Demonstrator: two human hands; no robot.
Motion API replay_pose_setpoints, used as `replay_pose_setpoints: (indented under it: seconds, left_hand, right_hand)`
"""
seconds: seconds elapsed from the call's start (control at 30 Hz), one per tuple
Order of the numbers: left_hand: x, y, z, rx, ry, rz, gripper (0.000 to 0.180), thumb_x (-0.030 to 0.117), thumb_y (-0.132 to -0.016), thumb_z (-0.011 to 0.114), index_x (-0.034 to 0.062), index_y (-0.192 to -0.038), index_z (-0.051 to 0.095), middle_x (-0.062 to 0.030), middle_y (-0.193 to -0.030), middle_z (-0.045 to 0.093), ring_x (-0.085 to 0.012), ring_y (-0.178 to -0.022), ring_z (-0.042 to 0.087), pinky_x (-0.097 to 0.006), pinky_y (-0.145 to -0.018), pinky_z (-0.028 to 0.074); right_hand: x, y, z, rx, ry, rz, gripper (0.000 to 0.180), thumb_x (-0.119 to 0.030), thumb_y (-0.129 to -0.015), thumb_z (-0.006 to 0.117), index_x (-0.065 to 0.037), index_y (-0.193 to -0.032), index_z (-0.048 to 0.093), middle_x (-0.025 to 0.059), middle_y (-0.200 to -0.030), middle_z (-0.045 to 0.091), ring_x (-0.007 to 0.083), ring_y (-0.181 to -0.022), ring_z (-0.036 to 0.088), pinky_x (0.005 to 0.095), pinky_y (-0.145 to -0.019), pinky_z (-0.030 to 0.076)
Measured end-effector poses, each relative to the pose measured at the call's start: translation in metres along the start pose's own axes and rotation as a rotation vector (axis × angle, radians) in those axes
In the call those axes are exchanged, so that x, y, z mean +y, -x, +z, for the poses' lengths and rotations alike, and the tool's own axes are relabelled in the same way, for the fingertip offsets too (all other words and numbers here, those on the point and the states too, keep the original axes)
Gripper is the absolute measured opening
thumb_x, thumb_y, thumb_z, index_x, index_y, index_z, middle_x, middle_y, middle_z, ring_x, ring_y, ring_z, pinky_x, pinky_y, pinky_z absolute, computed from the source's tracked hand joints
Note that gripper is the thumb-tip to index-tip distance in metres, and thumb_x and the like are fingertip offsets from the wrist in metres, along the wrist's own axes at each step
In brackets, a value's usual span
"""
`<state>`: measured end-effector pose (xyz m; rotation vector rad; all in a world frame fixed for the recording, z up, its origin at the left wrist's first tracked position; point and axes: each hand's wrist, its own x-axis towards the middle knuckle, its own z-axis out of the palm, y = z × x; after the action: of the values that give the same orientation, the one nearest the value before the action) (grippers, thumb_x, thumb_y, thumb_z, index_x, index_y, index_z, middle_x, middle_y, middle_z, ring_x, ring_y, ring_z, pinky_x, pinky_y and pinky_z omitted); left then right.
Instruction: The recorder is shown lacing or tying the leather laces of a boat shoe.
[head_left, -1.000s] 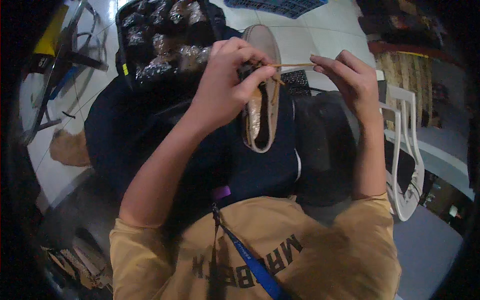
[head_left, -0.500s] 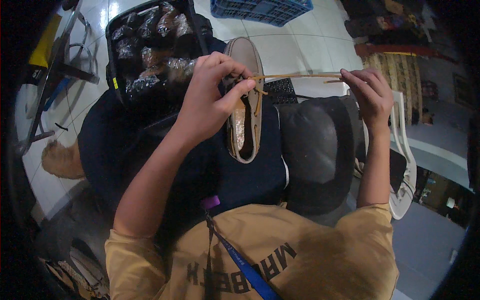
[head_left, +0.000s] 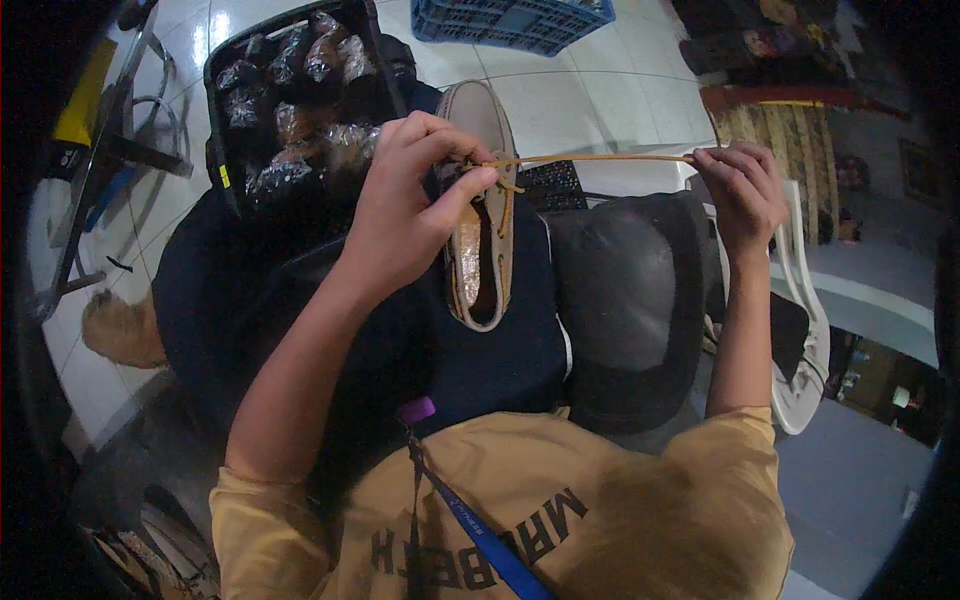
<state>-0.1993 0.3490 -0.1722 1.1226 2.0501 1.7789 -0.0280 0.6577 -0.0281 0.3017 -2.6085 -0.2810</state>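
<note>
A grey-beige boat shoe [head_left: 482, 110] rests on my dark-clad lap, its toe pointing away from me and its opening toward me. From its lace area a tan shoelace [head_left: 600, 156] stretches taut to the right. My left hand [head_left: 415, 195] pinches the lace close to the shoe's eyelets, thumb against forefinger, covering part of the upper. Out to the right, my right hand [head_left: 742, 195] is closed on the lace's far stretch. A short lace end hangs beside the left fingertips, and a shiny insole shows inside the shoe.
A black crate [head_left: 222, 130] of plastic-wrapped shoes stands at the far left of my lap. Beyond it is a blue crate [head_left: 510, 22] on the tiled floor. A black padded seat [head_left: 630, 300] and a white plastic chair [head_left: 812, 300] are at right. A brown furry animal [head_left: 122, 325] lies at left.
The shoe and both hands appear slightly shifted in the view. My right fingers have curled further around the lace, and its loose end near them no longer shows.
</note>
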Motion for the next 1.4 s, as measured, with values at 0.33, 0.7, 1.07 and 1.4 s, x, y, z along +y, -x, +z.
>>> replay_pose_setpoints:
  seconds: [0.33, 0.7, 1.07, 1.4]
  left_hand:
    - [-0.003, 0.0, 0.001, 0.025, 0.012, 0.012, 0.015, 0.014, -0.088, 0.08, 0.0059, -0.098, 0.074, -0.007, -0.102, 0.063, -0.0267, -0.103, 0.055, -0.038, -0.093, 0.045]
    - [0.0, -0.004, -0.01, 0.043, -0.001, 0.122, 0.018, 0.014, -0.083, 0.085, 0.0116, -0.1, 0.082, -0.0038, -0.098, 0.068, -0.0251, -0.098, 0.057, -0.036, -0.088, 0.047]
    - [-0.011, -0.004, -0.013, 0.048, -0.037, 0.193, 0.018, 0.011, -0.081, 0.087, 0.0105, -0.099, 0.082, -0.0015, -0.098, 0.077, -0.0197, -0.098, 0.065, -0.034, -0.09, 0.051]
    - [-0.019, -0.005, -0.011, 0.012, 0.09, 0.121, 0.018, 0.009, -0.083, 0.087, 0.0075, -0.1, 0.082, -0.0032, -0.098, 0.076, -0.0181, -0.1, 0.066, -0.033, -0.09, 0.053]
  right_hand:
    - [0.019, 0.03, -0.011, 0.035, -0.012, 0.23, 0.023, 0.004, -0.08, 0.084, -0.006, -0.101, 0.083, 0.0091, -0.1, 0.078, 0.0224, -0.092, 0.075, 0.0332, -0.08, 0.061]
    - [0.032, 0.022, -0.04, 0.374, 0.076, 0.179, 0.026, 0.015, -0.082, 0.08, 0.002, -0.105, 0.078, 0.0136, -0.112, 0.071, 0.0269, -0.101, 0.075, 0.0363, -0.088, 0.066]
    - [-0.107, -0.06, 0.108, -0.26, -1.422, 0.953, 0.026, -0.023, -0.095, 0.082, -0.001, -0.108, 0.079, 0.0045, -0.094, 0.078, 0.0104, -0.084, 0.07, 0.0264, -0.075, 0.053]
    - [-0.09, -0.084, 0.115, -0.678, -1.358, 0.728, 0.022, -0.03, -0.096, 0.081, -0.008, -0.101, 0.079, -0.0067, -0.082, 0.068, 0.0011, -0.068, 0.052, 0.0204, -0.06, 0.037]
